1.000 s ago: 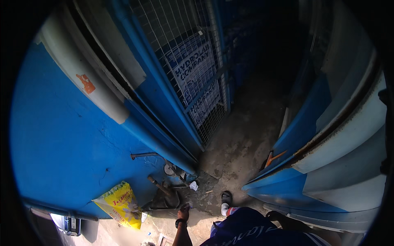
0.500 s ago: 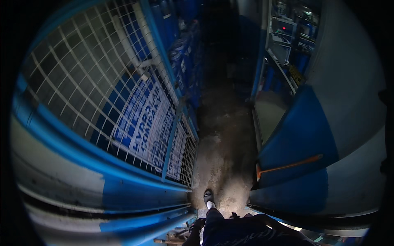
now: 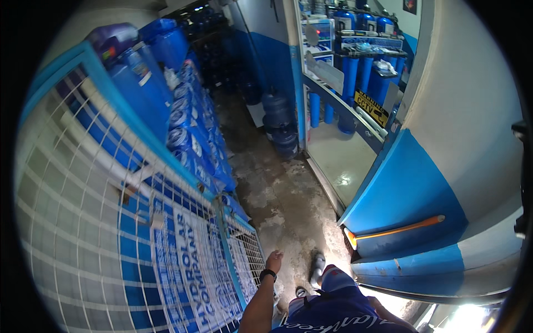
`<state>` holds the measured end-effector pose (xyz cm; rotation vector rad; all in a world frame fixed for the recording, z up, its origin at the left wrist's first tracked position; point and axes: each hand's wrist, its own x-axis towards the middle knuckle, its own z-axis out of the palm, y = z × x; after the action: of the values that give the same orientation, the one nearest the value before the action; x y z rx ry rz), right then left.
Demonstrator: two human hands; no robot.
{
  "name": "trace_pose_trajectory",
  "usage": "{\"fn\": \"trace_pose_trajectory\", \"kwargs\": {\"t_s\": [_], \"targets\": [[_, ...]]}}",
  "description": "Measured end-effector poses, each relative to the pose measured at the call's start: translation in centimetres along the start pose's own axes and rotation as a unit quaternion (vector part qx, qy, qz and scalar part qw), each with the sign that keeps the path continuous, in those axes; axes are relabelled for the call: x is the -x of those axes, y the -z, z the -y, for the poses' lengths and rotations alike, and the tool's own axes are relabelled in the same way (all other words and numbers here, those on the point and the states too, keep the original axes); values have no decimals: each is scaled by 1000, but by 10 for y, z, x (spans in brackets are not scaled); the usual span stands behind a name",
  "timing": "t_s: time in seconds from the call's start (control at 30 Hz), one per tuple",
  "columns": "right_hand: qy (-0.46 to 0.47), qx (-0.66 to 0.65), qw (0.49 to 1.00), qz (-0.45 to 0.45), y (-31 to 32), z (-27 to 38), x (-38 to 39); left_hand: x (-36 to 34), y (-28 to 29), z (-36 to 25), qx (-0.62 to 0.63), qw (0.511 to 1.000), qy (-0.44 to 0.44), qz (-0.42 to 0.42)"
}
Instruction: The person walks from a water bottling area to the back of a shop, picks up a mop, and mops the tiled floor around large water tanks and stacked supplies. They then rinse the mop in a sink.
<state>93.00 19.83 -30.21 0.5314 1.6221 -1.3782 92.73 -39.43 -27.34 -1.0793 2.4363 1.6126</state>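
My left hand (image 3: 273,260), with a dark watch (image 3: 268,273) on the wrist, hangs in front of me above the floor. Its fingers are loosely bent, and nothing shows in them. Nearest to it, on the left, is a blue-framed gate of white wire mesh (image 3: 105,222), but the hand looks apart from it. A printed blue-and-white sign (image 3: 191,266) shows behind the mesh. My right hand is out of sight; only a bit of that arm (image 3: 383,311) appears beside my dark blue shirt.
A worn concrete passage (image 3: 277,205) runs ahead. Stacked blue packages (image 3: 191,127) line its left side. Large water bottles (image 3: 280,122) stand by a glass door (image 3: 344,155) with blue filter tanks behind it. An orange-handled broom (image 3: 397,228) leans along the blue-and-white wall.
My view has turned and moved forward, and the scene is brighter. My left hand has come up into plain view beside the mesh gate. The bottles and glass door show more fully.
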Motion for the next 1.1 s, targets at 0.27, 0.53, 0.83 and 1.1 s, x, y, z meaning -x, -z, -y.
{"fn": "trace_pose_trajectory", "kwargs": {"t_s": [0.27,0.53,0.83,1.1], "targets": [[57,497,866,23,-28,93,-107,19,-24,47,-198,929,10,312],[92,547,831,-49,-68,353,-241,-83,132,38,-269,925,199,181],[315,147,931,-109,-202,725,-208,-310,133,-28,-178,960,170,137],[398,-507,750,-148,-212,844,-127,-540,68,-194,-305,894,-43,325]]}}
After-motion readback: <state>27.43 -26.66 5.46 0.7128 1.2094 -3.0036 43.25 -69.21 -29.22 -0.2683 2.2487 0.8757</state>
